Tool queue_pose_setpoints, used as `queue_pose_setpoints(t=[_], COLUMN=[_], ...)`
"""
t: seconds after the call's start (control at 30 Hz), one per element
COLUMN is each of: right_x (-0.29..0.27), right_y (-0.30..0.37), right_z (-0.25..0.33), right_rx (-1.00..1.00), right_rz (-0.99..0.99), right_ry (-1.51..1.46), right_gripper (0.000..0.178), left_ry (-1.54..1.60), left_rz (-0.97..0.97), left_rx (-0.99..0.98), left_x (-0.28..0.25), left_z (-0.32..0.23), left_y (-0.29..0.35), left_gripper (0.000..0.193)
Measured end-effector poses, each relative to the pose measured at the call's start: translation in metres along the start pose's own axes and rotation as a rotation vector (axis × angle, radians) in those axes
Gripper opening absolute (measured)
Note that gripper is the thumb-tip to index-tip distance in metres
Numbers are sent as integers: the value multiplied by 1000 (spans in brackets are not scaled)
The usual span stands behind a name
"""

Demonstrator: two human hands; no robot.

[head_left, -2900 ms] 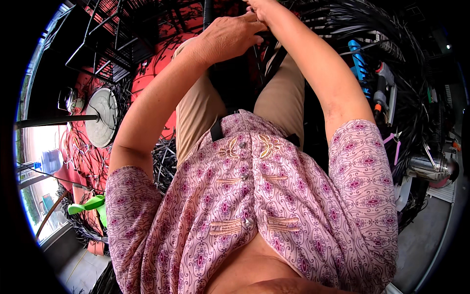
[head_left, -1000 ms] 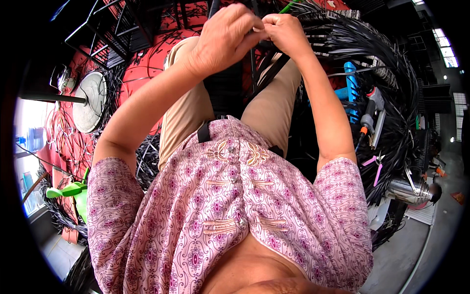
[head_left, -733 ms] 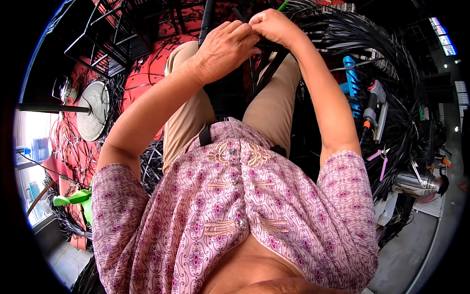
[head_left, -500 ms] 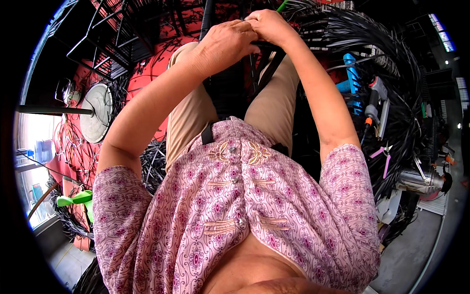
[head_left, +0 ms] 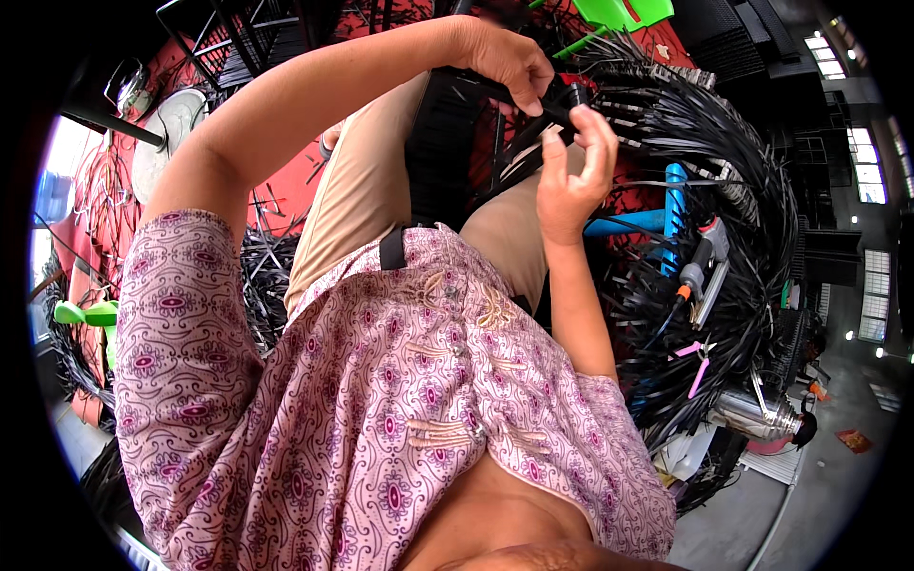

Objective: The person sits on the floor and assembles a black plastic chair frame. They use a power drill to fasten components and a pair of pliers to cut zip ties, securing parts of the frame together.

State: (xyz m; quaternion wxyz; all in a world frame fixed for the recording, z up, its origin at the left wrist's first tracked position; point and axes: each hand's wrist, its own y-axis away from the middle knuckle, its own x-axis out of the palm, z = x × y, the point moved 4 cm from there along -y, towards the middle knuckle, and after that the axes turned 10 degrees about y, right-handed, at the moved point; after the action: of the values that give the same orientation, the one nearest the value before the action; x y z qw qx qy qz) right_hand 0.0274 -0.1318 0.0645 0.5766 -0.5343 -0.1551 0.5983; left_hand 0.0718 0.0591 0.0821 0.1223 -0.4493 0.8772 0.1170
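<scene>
My left hand [head_left: 509, 62] is closed, with thumb and fingers pinched on a dark plastic strip [head_left: 545, 112] above my knees. Facing it, my right hand [head_left: 576, 181] has its fingers curled toward its thumb, and the strip appears to run between their tips. Between my legs stands a dark woven piece [head_left: 443, 133], from which loose black strips come up beside my right thigh. Its lower part is hidden by my legs and shirt.
Bundled black strips [head_left: 752, 190] lie in a heap to the right. On or near them are a blue plastic tool [head_left: 675, 205], a grey electric tool [head_left: 703, 255], pink-handled scissors [head_left: 700, 366] and a metal flask [head_left: 757, 414]. A green dustpan [head_left: 624, 11] lies far off; a round stool [head_left: 171, 143] stands left.
My hands have come apart from each other and moved right. My right hand is lower and turned palm toward the left, and my view has shifted with my body.
</scene>
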Motion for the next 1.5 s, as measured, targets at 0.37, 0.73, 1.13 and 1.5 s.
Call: queue_pose_setpoints(t=[0.37, 0.73, 1.13, 1.5], right_x=[14, 20, 33, 69], right_y=[0, -11, -63, -86], right_z=[5, 17, -19, -58], right_rx=[-338, -448, 158, 247], right_rz=[16, 51, 397, 803], right_ry=[335, 310, -41, -214], right_gripper=[20, 10, 20, 17], left_ry=[309, 424, 241, -998], left_rz=[1, 80, -385, -648], left_rx=[-165, -120, 38, 732], left_x=[0, -4, -17, 33], left_z=[13, 29, 12, -24], left_y=[1, -12, 1, 52], left_gripper=[43, 43, 59, 26])
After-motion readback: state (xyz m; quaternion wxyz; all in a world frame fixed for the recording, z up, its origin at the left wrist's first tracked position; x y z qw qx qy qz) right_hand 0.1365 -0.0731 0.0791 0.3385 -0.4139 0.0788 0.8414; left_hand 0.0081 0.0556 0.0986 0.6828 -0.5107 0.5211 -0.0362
